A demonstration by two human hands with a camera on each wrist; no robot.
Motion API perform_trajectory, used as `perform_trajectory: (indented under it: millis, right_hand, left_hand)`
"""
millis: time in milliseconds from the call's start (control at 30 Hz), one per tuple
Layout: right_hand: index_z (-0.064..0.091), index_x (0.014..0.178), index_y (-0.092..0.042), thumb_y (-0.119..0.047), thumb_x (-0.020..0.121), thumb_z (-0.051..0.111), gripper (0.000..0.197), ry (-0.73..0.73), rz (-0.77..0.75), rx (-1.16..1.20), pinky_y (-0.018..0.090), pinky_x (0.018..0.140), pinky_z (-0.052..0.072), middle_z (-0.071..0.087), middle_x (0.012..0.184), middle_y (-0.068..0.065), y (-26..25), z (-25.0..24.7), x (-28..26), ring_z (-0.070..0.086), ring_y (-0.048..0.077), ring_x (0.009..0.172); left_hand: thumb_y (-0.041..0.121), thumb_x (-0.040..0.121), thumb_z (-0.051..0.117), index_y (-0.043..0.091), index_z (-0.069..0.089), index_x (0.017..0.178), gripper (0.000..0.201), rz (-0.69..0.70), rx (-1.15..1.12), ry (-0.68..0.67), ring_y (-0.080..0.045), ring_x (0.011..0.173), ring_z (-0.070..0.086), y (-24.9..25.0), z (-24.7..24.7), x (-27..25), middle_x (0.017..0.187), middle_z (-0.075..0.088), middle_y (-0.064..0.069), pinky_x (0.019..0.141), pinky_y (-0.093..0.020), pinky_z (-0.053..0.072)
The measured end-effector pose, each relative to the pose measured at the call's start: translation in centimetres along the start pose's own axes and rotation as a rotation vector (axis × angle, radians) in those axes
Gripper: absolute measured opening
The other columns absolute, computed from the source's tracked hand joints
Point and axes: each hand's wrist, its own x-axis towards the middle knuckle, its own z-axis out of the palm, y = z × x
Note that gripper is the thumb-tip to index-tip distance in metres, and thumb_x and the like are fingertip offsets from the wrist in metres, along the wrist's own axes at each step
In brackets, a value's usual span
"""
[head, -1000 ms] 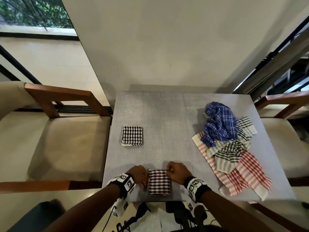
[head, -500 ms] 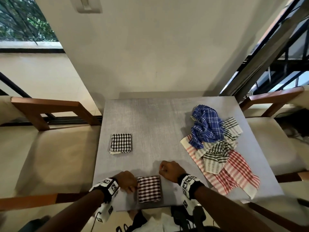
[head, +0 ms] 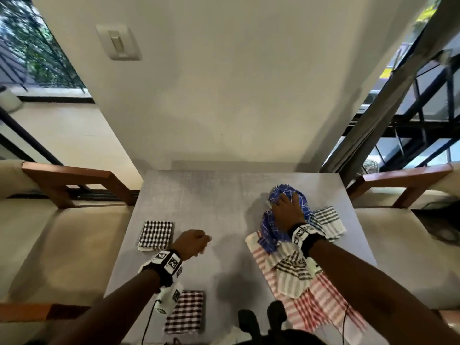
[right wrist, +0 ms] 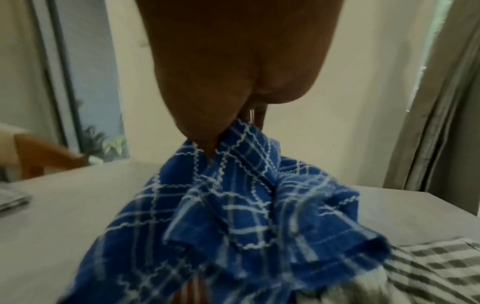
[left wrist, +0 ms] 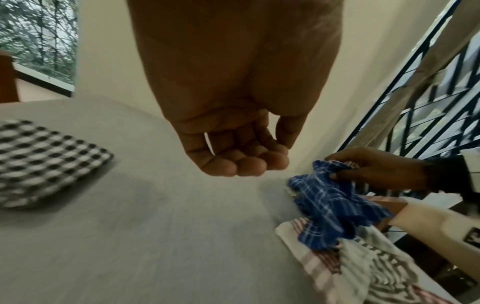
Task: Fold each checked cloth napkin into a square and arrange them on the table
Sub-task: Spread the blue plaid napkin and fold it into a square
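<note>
**Right hand taking the blue napkin from the pile**

While the left hand [head: 193,241] is hovering over the middle of the tabletop [head: 199,195], the right hand [head: 286,207] is reaching into the pile of loose napkins on the right side. Its fingers are closing round the crumpled blue napkin [head: 270,230], pinching a bunch of the cloth near its far end; the left wrist view is showing thumb and fingers gathered on the fabric, and the right wrist view is showing the blue cloth hanging from the grip. The rest of that napkin is trailing down onto the pile.

The left hand is holding nothing, its fingers loosely curled toward the palm and hanging above the bare grey surface.

Under the blue napkin, a grey-striped napkin [head: 326,220] and a red-striped napkin [head: 321,302] are lying unfolded and overlapping, the red one spreading toward the near right edge.

Two napkins are sitting folded into squares on the left half: a black-checked square [head: 155,235] just beside the left hand, and a dark red-checked square [head: 185,312] at the near edge, partly under the left wrist's band.

Cushioned chairs with wooden arms [head: 74,180] are standing at both sides.
</note>
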Motion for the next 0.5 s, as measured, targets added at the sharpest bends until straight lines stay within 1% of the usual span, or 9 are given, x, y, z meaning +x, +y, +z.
perform_trajectory:
  millis: [67,133,167,200,267,300,367,433,500]
  right_hand:
    - [0.06,0.121,-0.018,-0.032,0.097,0.044,0.032,0.16,-0.078,0.097,0.056,0.118,0.002,0.06,0.127,0.007,2.1,-1.3,0.6,0.046,0.027,0.13]
    - [0.063,0.102,-0.018,-0.035,0.092,0.038,0.031,0.335,-0.127,0.252,0.046,0.116,0.01,0.069,0.096,0.005,3.9,-3.1,0.7,0.062,0.028,0.101]
    - [0.062,0.098,-0.016,-0.035,0.091,0.035,0.033,0.38,-0.132,0.358,0.042,0.111,0.021,0.069,0.087,0.006,4.7,-4.4,0.5,0.064,0.03,0.091]
    - [0.061,0.097,-0.015,-0.034,0.091,0.034,0.033,0.411,-0.135,0.487,0.038,0.098,0.034,0.069,0.083,0.009,5.1,-5.6,0.2,0.064,0.032,0.084]
    - [0.06,0.095,-0.016,-0.031,0.093,0.039,0.026,0.466,-0.157,0.701,0.033,0.07,0.039,0.069,0.084,0.012,6.3,-7.7,-0.3,0.063,0.032,0.078]
    - [0.061,0.092,-0.017,-0.03,0.094,0.042,0.023,0.486,-0.181,0.784,0.033,0.065,0.041,0.07,0.084,0.009,6.6,-8.6,-0.5,0.063,0.03,0.077]
    - [0.06,0.083,-0.017,-0.026,0.094,0.044,0.021,0.524,-0.22,0.95,0.033,0.065,0.045,0.068,0.078,0.002,7.3,-10.3,-0.8,0.062,0.021,0.072]
    - [0.059,0.074,-0.017,-0.02,0.093,0.046,0.023,0.564,-0.217,1.096,0.032,0.065,0.044,0.064,0.07,-0.002,7.8,-11.5,-0.8,0.057,0.015,0.066]
    - [0.061,0.072,-0.014,-0.017,0.091,0.046,0.025,0.567,-0.209,1.204,0.031,0.065,0.044,0.064,0.069,0.0,8.3,-12.2,-0.8,0.054,0.011,0.065]
  left_hand:
    - [0.03,0.09,0.062,0.015,0.06,0.072,0.024,0.092,-0.029,0.02,-0.015,0.057,0.057,2.9,1.6,0.4,0.065,0.066,-0.002,0.062,-0.032,0.049]
    - [0.032,0.086,0.069,0.02,0.061,0.091,0.016,0.198,-0.029,0.075,-0.013,0.073,0.062,6.4,3.3,1.2,0.087,0.069,-0.001,0.074,-0.034,0.052]
    - [0.035,0.083,0.073,0.022,0.058,0.107,0.031,0.253,0.011,0.115,-0.012,0.088,0.061,8.4,4.0,1.8,0.103,0.065,0.0,0.082,-0.032,0.05]
    - [0.04,0.079,0.076,0.022,0.05,0.124,0.055,0.31,0.053,0.149,-0.011,0.104,0.055,10.2,4.6,2.3,0.119,0.056,0.0,0.091,-0.03,0.046]
    - [0.051,0.071,0.079,0.02,0.03,0.145,0.094,0.402,0.117,0.195,-0.012,0.123,0.037,14.6,5.5,3.0,0.137,0.037,-0.001,0.103,-0.033,0.037]
    - [0.054,0.067,0.08,0.023,0.026,0.147,0.101,0.443,0.168,0.204,-0.015,0.126,0.035,16.6,5.7,3.2,0.141,0.035,-0.001,0.106,-0.037,0.035]
    - [0.056,0.065,0.079,0.03,0.026,0.144,0.099,0.502,0.335,0.239,-0.023,0.127,0.039,19.5,6.0,4.2,0.143,0.042,-0.002,0.104,-0.044,0.037]
    - [0.051,0.071,0.073,0.029,0.033,0.139,0.081,0.505,0.473,0.294,-0.027,0.12,0.048,21.2,5.7,4.9,0.134,0.052,-0.001,0.097,-0.043,0.04]
    - [0.043,0.08,0.066,0.022,0.048,0.126,0.053,0.547,0.531,0.356,-0.028,0.108,0.054,22.1,5.1,5.4,0.119,0.061,-0.003,0.088,-0.041,0.042]
